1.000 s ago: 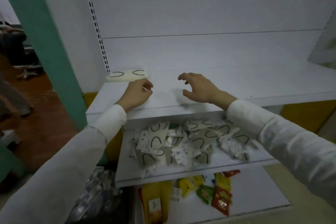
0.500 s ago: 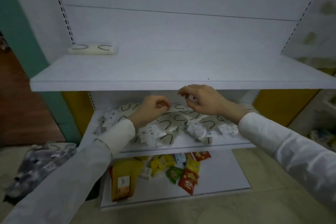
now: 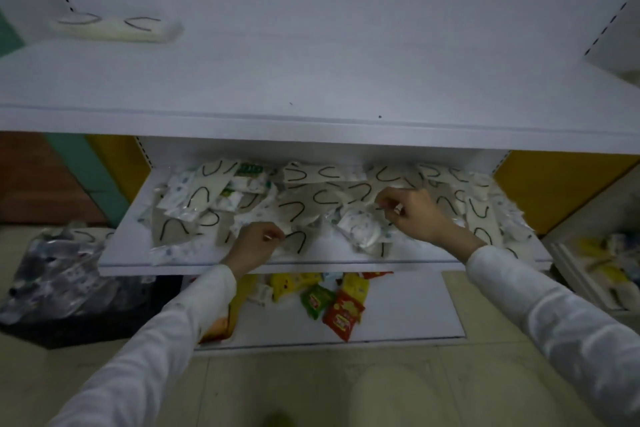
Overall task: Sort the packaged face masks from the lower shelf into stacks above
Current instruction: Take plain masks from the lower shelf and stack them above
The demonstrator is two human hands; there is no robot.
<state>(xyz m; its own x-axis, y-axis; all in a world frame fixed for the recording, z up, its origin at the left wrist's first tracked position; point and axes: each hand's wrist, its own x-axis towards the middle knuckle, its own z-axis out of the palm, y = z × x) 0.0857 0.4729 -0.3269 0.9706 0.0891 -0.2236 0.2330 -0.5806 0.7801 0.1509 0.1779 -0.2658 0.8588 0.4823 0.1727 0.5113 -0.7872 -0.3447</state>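
A loose pile of packaged face masks (image 3: 322,198), white packs with black ear loops, covers the lower shelf (image 3: 173,265). My left hand (image 3: 258,246) is at the pile's front and pinches the edge of one mask pack (image 3: 298,239) with curled fingers. Over the right half of the pile, my right hand (image 3: 414,215) has its fingertips curled round a pack's edge (image 3: 367,199). On the upper shelf (image 3: 311,87) a small stack of masks (image 3: 117,28) lies at the back left.
The upper shelf's front edge overhangs the lower one just above my hands. Bright snack packets (image 3: 332,302) lie on the bottom shelf. A dark bag of packs (image 3: 59,281) sits on the floor at left, and a tray of goods (image 3: 602,270) at right.
Both hands dropped from the upper shelf down under it into the pile on the lower shelf, and the fingers closed on mask packs. My view tilted downward.
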